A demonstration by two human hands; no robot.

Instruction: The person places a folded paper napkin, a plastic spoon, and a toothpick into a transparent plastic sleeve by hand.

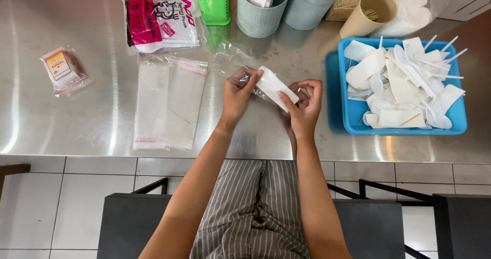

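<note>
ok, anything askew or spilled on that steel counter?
Nothing spilled. The tan cup of toothpicks lies tipped against the blue tray, mouth toward the camera, sticks still inside. Both hands, left hand and right hand, hold a folded white napkin and clear sleeve.

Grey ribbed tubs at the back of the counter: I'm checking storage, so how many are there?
2. One grey tub stands just right of the green basket, holding white packets; the other grey tub is beside it, on its right. Both are cut off by the top edge.

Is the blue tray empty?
No, the blue tray is piled with white plastic spoons and folded white napkins.
</note>
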